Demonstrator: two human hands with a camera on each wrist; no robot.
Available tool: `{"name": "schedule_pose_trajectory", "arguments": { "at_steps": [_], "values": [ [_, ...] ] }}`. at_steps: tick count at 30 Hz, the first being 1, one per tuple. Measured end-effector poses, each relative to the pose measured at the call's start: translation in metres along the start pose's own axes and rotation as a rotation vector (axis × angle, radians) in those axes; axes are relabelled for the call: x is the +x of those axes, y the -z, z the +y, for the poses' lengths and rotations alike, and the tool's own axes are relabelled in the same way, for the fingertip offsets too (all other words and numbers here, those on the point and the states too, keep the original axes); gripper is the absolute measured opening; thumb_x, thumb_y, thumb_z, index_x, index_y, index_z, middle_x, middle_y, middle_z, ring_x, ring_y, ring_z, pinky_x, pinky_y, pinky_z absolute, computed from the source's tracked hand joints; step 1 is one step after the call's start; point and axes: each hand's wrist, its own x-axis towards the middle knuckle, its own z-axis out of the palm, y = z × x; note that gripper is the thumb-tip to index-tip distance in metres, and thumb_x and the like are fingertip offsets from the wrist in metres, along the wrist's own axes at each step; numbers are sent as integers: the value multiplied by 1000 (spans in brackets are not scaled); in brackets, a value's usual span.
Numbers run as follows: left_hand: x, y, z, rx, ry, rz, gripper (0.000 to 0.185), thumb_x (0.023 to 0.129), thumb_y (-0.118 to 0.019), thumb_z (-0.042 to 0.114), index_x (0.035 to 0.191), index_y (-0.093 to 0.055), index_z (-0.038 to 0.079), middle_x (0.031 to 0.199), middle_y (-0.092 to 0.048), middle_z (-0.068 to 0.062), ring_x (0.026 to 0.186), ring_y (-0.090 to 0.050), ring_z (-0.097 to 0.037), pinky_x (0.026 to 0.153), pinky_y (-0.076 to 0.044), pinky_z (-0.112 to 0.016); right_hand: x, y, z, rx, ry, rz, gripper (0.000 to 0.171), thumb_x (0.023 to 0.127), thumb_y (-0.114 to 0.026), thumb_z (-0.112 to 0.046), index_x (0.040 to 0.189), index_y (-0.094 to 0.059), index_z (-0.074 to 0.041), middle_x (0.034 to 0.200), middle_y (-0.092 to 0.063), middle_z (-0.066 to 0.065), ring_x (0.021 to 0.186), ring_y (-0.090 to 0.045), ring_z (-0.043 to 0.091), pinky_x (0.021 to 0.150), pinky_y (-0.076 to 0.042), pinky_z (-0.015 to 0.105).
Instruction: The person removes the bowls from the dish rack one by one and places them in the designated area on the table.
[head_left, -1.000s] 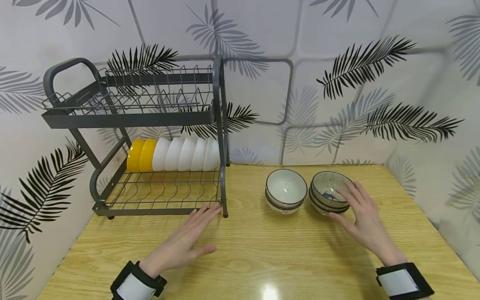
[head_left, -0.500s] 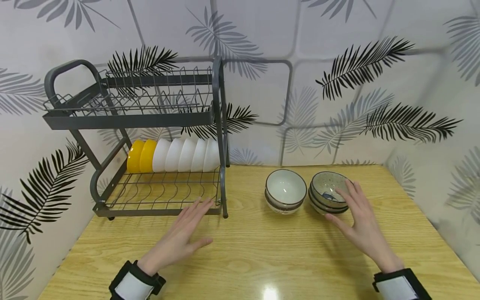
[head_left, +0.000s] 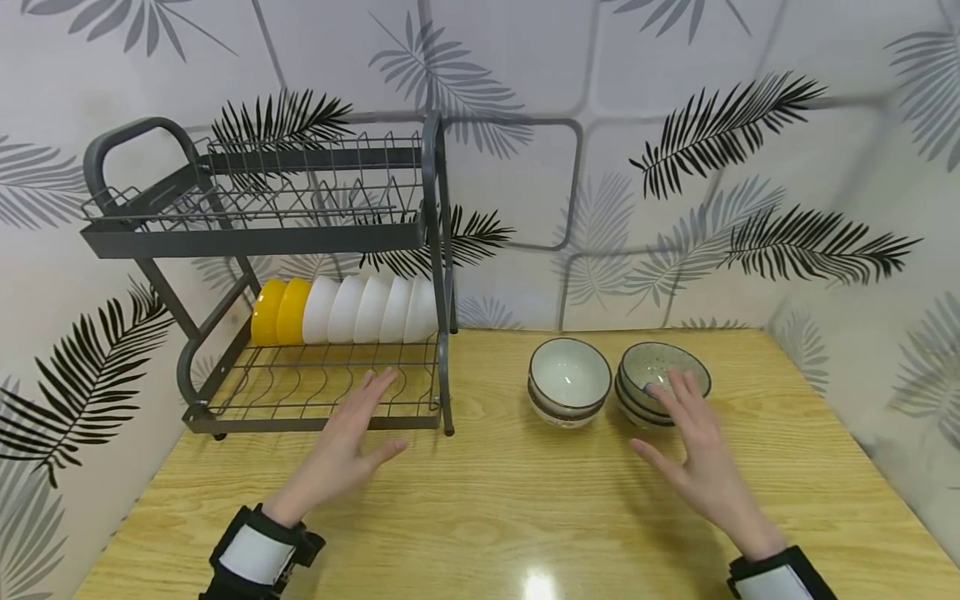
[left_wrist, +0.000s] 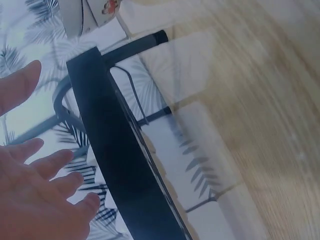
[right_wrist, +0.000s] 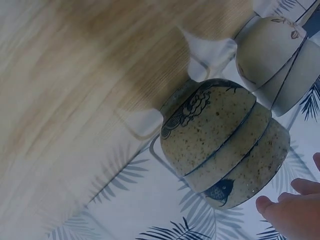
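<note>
My left hand [head_left: 341,450], fingers extended and thumb spread, holds nothing in front of the dark dish rack [head_left: 255,243]. In the left wrist view its fingers lie beside the rack's front rail [left_wrist: 120,145]. My right hand [head_left: 701,462] has nothing in its grip, its spread fingers overlapping the rim of a stack of speckled bowls [head_left: 663,358] in the head view. From the right wrist, those same speckled bowls [right_wrist: 220,130] show three nested layers with blue painted motifs; the fingertips [right_wrist: 265,204] appear just off the top bowl's rim.
Left of the speckled stack stands a pale stack of dark-rimmed bowls [head_left: 570,375]. Several white bowls [head_left: 367,312] and two yellow bowls [head_left: 277,312] stand on edge in the rack's lower tier. A leaf-patterned wall [head_left: 517,292] backs the wooden table [head_left: 480,517].
My left hand has drifted left and slightly up, off the rack's right front corner. My right hand has shifted a little left at the speckled bowls. The bowls stay put.
</note>
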Motion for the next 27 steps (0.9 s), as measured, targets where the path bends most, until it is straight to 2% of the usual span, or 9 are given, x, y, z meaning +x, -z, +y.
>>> {"name": "schedule_pose_trajectory", "arguments": {
  "at_steps": [8, 14, 19, 21, 24, 26, 27],
  "values": [
    [9, 23, -17, -59, 105, 47, 83, 93, -73, 17, 159, -24, 6, 165, -22, -26, 153, -13, -51, 114, -17, -79, -3, -6, -7, 2, 8, 6, 76, 75, -84, -8, 143, -52, -2, 162, -29, 27, 155, -18, 42, 123, -19, 66],
    [17, 47, -37, -118, 187, 72, 84, 96, -69, 14, 159, -15, 0, 164, -16, -31, 151, -13, -54, 116, -18, -76, -5, -8, -12, 11, 15, -6, 77, 74, -84, -8, 143, -51, -1, 162, -30, 25, 157, -18, 35, 120, -20, 69],
    [23, 68, -49, -141, 283, 80, 87, 99, -65, 20, 160, -6, 0, 164, -11, -33, 149, -14, -57, 115, -20, -77, -6, -9, -16, 16, 24, -10, 75, 75, -83, -9, 143, -52, -2, 162, -31, 25, 157, -17, 30, 119, -22, 69],
    [25, 74, -54, -135, 318, 84, 88, 100, -63, 24, 160, -4, -1, 164, -9, -34, 149, -13, -58, 115, -19, -76, -7, -9, -17, 11, 32, -14, 75, 76, -83, -9, 144, -52, -3, 162, -32, 24, 158, -16, 26, 126, -19, 57],
    [26, 82, -65, -147, 364, 96, 90, 101, -62, 26, 160, 0, -2, 164, -5, -36, 149, -10, -59, 115, -17, -77, -7, -10, -19, 15, 50, -12, 76, 75, -83, -9, 144, -51, -3, 161, -34, 24, 158, -15, 19, 130, -13, 39],
    [27, 87, -72, -163, 406, 107, 91, 101, -61, 29, 160, 2, -1, 164, -3, -35, 150, -9, -58, 116, -16, -76, -7, -11, -20, 31, 55, -14, 76, 75, -83, -8, 144, -51, -3, 161, -34, 23, 158, -15, 16, 130, -11, 30],
    [28, 89, -75, -173, 428, 111, 92, 101, -60, 31, 160, 3, -1, 165, -1, -35, 150, -8, -57, 117, -16, -76, -7, -10, -21, 39, 54, -15, 76, 75, -83, -7, 144, -52, -3, 161, -34, 22, 158, -15, 15, 130, -11, 31]
  ]
}}
